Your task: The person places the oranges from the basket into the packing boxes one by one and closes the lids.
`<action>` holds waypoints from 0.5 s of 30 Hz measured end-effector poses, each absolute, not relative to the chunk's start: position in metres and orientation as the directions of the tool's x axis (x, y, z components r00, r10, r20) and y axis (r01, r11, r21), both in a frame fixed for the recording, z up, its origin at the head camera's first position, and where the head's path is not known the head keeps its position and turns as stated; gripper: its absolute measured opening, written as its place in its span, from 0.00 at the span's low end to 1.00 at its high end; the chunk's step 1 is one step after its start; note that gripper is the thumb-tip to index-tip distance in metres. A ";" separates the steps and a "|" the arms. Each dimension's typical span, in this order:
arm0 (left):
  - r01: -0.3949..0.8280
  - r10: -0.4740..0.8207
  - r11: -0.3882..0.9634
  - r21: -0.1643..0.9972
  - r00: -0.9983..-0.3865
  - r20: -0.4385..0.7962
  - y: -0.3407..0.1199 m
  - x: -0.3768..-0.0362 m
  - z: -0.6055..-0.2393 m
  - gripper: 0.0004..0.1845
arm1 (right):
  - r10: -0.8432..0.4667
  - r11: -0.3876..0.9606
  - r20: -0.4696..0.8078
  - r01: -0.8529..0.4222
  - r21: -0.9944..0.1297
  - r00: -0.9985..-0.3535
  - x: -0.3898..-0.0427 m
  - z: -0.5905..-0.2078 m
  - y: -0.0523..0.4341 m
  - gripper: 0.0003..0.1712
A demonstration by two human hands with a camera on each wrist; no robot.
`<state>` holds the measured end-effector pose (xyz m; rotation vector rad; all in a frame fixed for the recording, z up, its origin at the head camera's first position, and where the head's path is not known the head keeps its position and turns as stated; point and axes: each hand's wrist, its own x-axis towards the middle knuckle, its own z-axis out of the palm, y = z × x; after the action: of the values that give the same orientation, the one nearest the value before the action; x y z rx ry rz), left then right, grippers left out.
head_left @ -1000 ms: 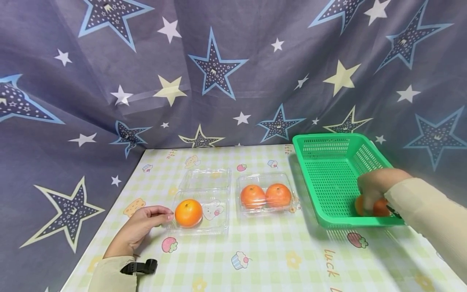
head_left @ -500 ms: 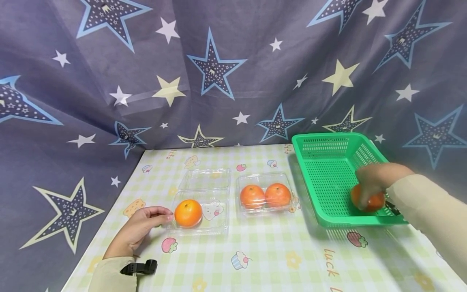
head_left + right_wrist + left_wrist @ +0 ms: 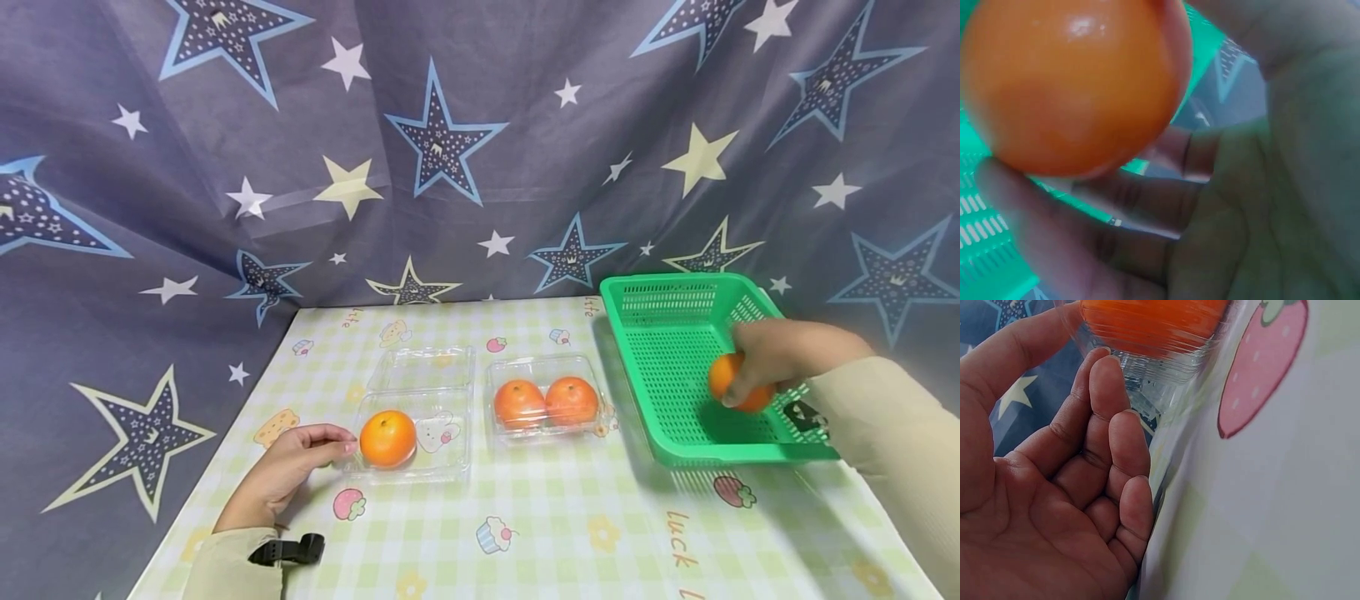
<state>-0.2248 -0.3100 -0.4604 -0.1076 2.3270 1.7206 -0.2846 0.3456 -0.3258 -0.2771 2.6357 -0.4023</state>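
My right hand (image 3: 787,358) grips an orange (image 3: 742,383) over the green basket (image 3: 742,454). In the right wrist view the fingers curl under that smooth, round fruit. On the left, an open clear plastic clamshell box (image 3: 442,467) lies with its lid folded back, and one orange (image 3: 387,438) sits in the left half of its base. My left hand (image 3: 300,458) pinches the box's left edge between thumb and forefinger. The left wrist view shows the fingertips right at the ridged plastic wall (image 3: 1154,369), with the other fingers bent loosely below.
A second clear box (image 3: 543,367), lid down, holds two oranges (image 3: 546,404) between the open box and the basket. A checked cloth with printed fruit and cakes covers the table (image 3: 570,550). A star-patterned curtain (image 3: 480,167) hangs behind it.
My right hand has lifted the orange off the basket floor, moving it up and slightly left. My left hand and both boxes stay where they were.
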 end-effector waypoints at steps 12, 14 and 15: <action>-0.211 0.076 0.298 0.931 -0.967 -0.244 -0.309 -0.224 -0.458 0.17 | -0.256 0.943 -0.163 -0.210 -0.256 -0.953 -0.285 -0.312 0.354 0.44; -0.209 0.078 0.299 0.931 -0.967 -0.243 -0.309 -0.224 -0.458 0.17 | -0.240 0.943 -0.135 -0.198 -0.269 -0.961 -0.283 -0.309 0.354 0.44; -0.209 0.077 0.300 0.931 -0.967 -0.242 -0.309 -0.224 -0.459 0.17 | -0.235 0.942 -0.123 -0.194 -0.274 -0.964 -0.282 -0.307 0.353 0.45</action>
<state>-0.2236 -0.3090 -0.4585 -0.1207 2.3271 1.7235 -0.2823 0.3534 -0.3074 -0.3270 2.9435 -0.3928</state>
